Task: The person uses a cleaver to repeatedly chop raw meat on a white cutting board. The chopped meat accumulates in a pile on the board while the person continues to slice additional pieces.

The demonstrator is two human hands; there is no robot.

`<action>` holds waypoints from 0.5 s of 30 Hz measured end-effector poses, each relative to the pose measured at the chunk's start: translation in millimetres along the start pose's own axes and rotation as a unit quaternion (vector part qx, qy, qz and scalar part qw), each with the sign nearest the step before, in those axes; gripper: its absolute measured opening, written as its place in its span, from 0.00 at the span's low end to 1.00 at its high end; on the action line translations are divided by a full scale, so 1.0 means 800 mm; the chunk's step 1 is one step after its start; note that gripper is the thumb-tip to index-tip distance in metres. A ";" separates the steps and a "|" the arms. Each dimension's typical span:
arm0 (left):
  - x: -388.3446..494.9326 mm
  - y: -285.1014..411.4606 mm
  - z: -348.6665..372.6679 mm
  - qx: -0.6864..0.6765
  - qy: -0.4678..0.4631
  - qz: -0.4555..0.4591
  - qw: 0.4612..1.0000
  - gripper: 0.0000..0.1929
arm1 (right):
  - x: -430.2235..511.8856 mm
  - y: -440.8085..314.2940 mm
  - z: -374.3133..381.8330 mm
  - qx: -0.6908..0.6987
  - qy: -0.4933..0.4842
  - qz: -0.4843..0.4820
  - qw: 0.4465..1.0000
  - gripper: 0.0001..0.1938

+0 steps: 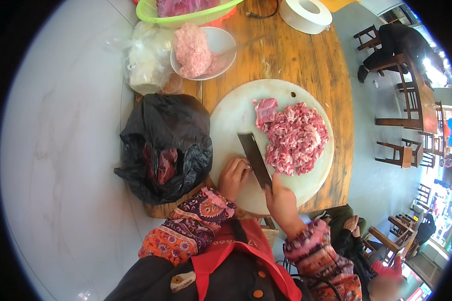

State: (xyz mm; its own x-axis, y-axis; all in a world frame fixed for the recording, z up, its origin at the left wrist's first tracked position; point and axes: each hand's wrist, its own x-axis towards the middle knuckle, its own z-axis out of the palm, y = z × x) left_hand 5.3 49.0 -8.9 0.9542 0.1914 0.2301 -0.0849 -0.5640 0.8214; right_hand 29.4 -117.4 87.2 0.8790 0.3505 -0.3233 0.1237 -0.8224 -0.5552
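My right hand [282, 201] grips the handle of a cleaver [254, 156], whose dark blade stands over a round white cutting board [226, 124]. Close to the left of the blade, my left hand [234, 177] rests on the board with its fingers curled. Whatever may lie under those fingers is hidden. Right of the blade is a heap of chopped raw meat [295, 139]. A flat slab of raw meat [266, 112] touches the heap's upper left side.
Left of the board sits a black plastic bag [165, 124] with raw meat [167, 165] showing. Beyond are a white bowl [228, 35] of minced meat [192, 50], a clear bag [145, 60], a green basket [147, 15] and a white roll [305, 17]. People [350, 240] are at right.
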 end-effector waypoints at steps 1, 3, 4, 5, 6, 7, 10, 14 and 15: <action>0.002 0.003 0.001 -0.001 0.002 0.000 1.000 0.10 | 0.017 -0.005 0.010 -0.003 0.015 -0.007 1.000 0.13; 0.005 0.002 0.003 0.010 -0.002 0.002 1.000 0.09 | 0.068 -0.019 0.019 -0.011 0.037 -0.027 0.999 0.12; 0.001 0.002 0.002 0.016 -0.006 0.001 1.000 0.09 | 0.092 -0.027 0.019 -0.017 0.038 -0.033 0.999 0.12; -0.003 0.003 0.003 -0.021 0.006 -0.019 1.000 0.09 | 0.104 -0.032 0.017 -0.024 0.043 -0.040 0.998 0.12; -0.004 0.007 0.002 -0.057 0.022 -0.040 0.997 0.08 | 0.106 -0.034 0.015 -0.010 0.055 -0.044 0.997 0.12; -0.002 0.008 0.002 -0.094 0.036 -0.060 0.993 0.08 | 0.102 -0.034 0.010 0.003 0.068 -0.047 0.997 0.12; 0.004 0.021 -0.022 -0.072 0.025 -0.094 0.993 0.07 | 0.058 -0.026 -0.013 0.034 0.058 -0.032 0.997 0.11; -0.004 0.000 -0.013 -0.054 0.010 -0.050 0.997 0.08 | -0.009 -0.011 -0.018 0.003 0.008 -0.019 1.000 0.12; -0.002 -0.001 -0.008 -0.050 0.003 -0.039 0.998 0.08 | -0.017 -0.008 -0.015 -0.007 0.001 -0.007 1.000 0.13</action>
State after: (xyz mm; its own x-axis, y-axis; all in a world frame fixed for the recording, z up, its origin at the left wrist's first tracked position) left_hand 1.6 54.2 -6.5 0.9574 0.2360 0.1665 -0.0393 -0.4644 0.8848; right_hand 22.1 -122.0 104.2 0.8780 0.3610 -0.3144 0.1423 -0.8238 -0.5487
